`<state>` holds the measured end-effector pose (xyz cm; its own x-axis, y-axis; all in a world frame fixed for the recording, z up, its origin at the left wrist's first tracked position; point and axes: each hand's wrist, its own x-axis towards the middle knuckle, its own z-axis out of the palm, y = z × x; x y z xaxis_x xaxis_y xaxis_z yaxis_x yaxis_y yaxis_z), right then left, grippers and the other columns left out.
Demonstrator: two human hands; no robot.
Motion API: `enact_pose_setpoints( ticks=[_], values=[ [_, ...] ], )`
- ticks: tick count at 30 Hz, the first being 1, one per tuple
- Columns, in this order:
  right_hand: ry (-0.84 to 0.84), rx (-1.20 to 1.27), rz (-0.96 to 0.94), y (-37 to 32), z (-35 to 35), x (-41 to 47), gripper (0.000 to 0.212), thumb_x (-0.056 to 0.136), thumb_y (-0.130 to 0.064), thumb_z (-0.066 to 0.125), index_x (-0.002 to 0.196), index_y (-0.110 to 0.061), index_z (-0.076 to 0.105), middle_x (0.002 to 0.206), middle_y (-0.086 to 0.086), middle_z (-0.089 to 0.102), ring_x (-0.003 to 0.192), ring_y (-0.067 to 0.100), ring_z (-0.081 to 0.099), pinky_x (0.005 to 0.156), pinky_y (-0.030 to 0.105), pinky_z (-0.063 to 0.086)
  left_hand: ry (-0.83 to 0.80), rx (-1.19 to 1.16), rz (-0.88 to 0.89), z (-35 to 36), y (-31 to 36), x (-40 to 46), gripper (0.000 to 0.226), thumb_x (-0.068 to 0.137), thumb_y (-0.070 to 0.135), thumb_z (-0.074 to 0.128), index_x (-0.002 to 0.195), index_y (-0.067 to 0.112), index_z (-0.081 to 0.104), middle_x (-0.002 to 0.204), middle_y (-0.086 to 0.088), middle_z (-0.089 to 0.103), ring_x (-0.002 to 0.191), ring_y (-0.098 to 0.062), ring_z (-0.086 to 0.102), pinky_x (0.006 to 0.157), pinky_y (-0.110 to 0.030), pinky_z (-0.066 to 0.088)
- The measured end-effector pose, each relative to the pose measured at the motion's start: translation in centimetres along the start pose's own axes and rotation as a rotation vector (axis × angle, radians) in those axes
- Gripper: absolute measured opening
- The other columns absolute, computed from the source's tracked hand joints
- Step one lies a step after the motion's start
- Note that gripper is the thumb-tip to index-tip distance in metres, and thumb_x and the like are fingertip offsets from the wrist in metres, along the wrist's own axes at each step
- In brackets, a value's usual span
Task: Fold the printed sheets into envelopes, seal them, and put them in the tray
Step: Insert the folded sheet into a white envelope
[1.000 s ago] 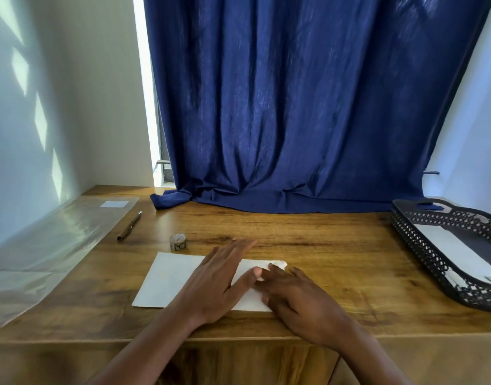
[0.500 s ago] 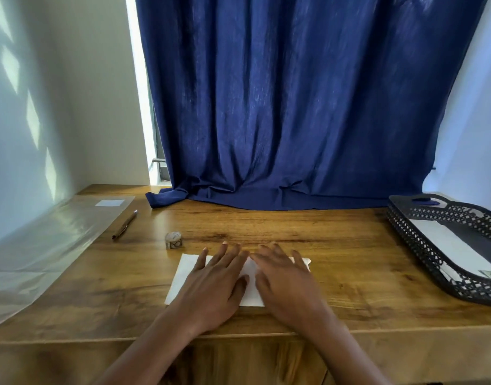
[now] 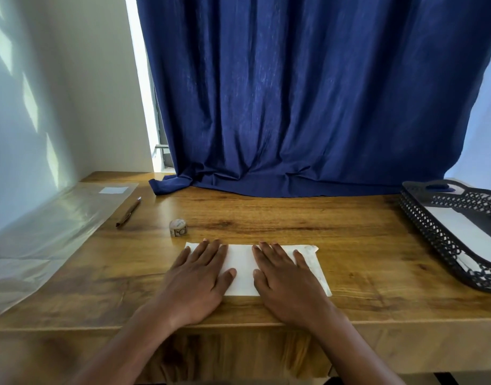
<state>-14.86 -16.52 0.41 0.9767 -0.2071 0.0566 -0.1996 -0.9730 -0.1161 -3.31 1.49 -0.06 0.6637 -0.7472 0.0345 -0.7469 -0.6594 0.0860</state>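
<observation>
The folded sheet lies flat on the wooden desk, low in the middle of the frame and close to the desk's near edge. It is a white strip lying crosswise, with a faintly printed band showing at its right end. Both hands press on it, palms down and fingers straight: the left hand covers its left end, the right hand its right half, with bare paper between the thumbs. Neither hand grips anything; they simply flatten.

This looks like the creasing step of the fold, the paper being smoothed so the crease sets. I would judge the task still early for this sheet, since no seal is on it yet.

Just beyond the sheet's upper left corner stands a small tape roll, near but not touching. Further toward the upper left lies a pen, and beside it a clear plastic sleeve spreads to the left edge. At the right edge sits the black tray, well apart from the sheet, with white paper already inside. A blue curtain hangs behind.

The next move likely calls for a further fold or for reaching up-left to the tape, one hand keeping the paper pinned so it does not spring open.
</observation>
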Motion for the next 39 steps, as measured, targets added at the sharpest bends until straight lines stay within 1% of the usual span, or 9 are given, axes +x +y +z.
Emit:
enact_pose_setpoints(
  ticks=[6, 10, 16, 22, 26, 28, 31, 35, 39],
  values=[
    [0.036, 0.089, -0.006, 0.0, -0.4, -0.7, 0.064, 0.107, -0.053, 0.022, 0.163, -0.029, 0.005, 0.171, -0.007, -0.004, 0.156, 0.008, -0.008, 0.124, 0.038, -0.007, -0.011, -0.052, -0.006, -0.5, -1.1, -2.3, 0.105, 0.073, 0.096, -0.015, 0.158, 0.034, -0.020, 0.163, 0.013, -0.029, 0.150, -0.004, -0.028, 0.121, -0.032, -0.018],
    [0.057, -0.018, -0.042, 0.9, -1.1, -3.3, 0.082, 0.093, -0.080, 0.006, 0.162, -0.036, 0.008, 0.171, -0.012, -0.001, 0.156, 0.007, -0.006, 0.127, 0.043, -0.008, -0.010, -0.030, -0.018, -0.5, -1.9, -4.5, 0.118, 0.065, 0.106, -0.003, 0.154, 0.034, -0.030, 0.160, 0.013, -0.038, 0.147, -0.004, -0.035, 0.123, -0.033, -0.019],
    [-0.073, -0.054, -0.173, 4.1, -1.4, -7.0, 0.095, 0.077, -0.099, 0.008, 0.154, -0.051, -0.018, 0.162, -0.025, -0.025, 0.147, -0.008, -0.027, 0.126, 0.035, -0.013, 0.020, 0.074, 0.118, -0.4, -3.9, -8.2, 0.111, 0.070, 0.105, 0.010, 0.150, 0.044, -0.036, 0.155, 0.026, -0.044, 0.145, 0.004, -0.037, 0.123, -0.028, -0.019],
    [0.141, 0.304, -0.351, 6.8, -1.3, -9.2, 0.062, 0.094, -0.033, 0.068, 0.151, -0.041, 0.044, 0.162, -0.020, 0.033, 0.151, -0.002, 0.025, 0.126, 0.030, 0.021, 0.222, -0.253, 0.262, 0.1, -6.8, -10.5, 0.078, 0.086, 0.031, 0.083, 0.148, 0.057, 0.042, 0.154, 0.033, 0.031, 0.149, 0.001, 0.028, 0.115, -0.035, 0.040],
    [0.224, 0.699, -0.241, 7.4, -1.9, -9.6, 0.052, 0.082, -0.002, 0.083, 0.117, -0.040, 0.076, 0.133, -0.018, 0.067, 0.128, 0.004, 0.060, 0.100, 0.024, 0.052, 0.305, -0.500, 0.279, -0.4, -7.8, -10.8, 0.076, 0.078, -0.003, 0.086, 0.127, 0.052, 0.067, 0.136, 0.023, 0.062, 0.132, -0.003, 0.056, 0.103, -0.034, 0.053],
    [0.282, 0.816, -0.179, 7.3, -2.9, -9.1, 0.039, 0.082, -0.008, 0.082, 0.108, -0.038, 0.079, 0.114, -0.010, 0.077, 0.105, 0.007, 0.072, 0.083, 0.022, 0.058, 0.336, -0.605, 0.248, -0.8, -7.8, -10.3, 0.055, 0.087, 0.008, 0.081, 0.121, 0.050, 0.071, 0.125, 0.020, 0.070, 0.118, -0.006, 0.066, 0.093, -0.034, 0.056],
    [0.385, 0.962, -0.109, 6.6, -4.3, -7.4, 0.024, 0.083, -0.030, 0.075, 0.106, -0.040, 0.075, 0.097, -0.003, 0.079, 0.076, 0.011, 0.075, 0.059, 0.018, 0.057, 0.421, -0.838, 0.116, -2.2, -6.7, -8.7, 0.025, 0.089, 0.059, 0.070, 0.112, 0.052, 0.071, 0.107, 0.016, 0.077, 0.094, -0.008, 0.073, 0.073, -0.025, 0.059],
    [0.392, 1.080, 0.084, 6.1, -4.0, -3.9, 0.030, 0.088, -0.029, 0.072, 0.114, -0.039, 0.061, 0.093, -0.011, 0.080, 0.080, 0.009, 0.077, 0.058, 0.019, 0.058, 0.462, -1.029, -0.100, -2.9, -5.9, -4.8, 0.039, 0.080, 0.051, 0.071, 0.118, 0.042, 0.063, 0.102, 0.018, 0.078, 0.090, -0.006, 0.075, 0.074, -0.029, 0.063],
    [0.373, 0.885, 0.217, 6.5, -2.2, -1.7, 0.036, 0.092, -0.037, 0.073, 0.126, -0.039, 0.059, 0.104, -0.015, 0.076, 0.089, 0.002, 0.072, 0.071, 0.027, 0.062, 0.416, -0.716, -0.263, -2.2, -6.4, -2.7, 0.051, 0.086, 0.052, 0.075, 0.132, 0.041, 0.057, 0.094, 0.013, 0.071, 0.080, -0.009, 0.066, 0.062, -0.016, 0.047]
  ],
)
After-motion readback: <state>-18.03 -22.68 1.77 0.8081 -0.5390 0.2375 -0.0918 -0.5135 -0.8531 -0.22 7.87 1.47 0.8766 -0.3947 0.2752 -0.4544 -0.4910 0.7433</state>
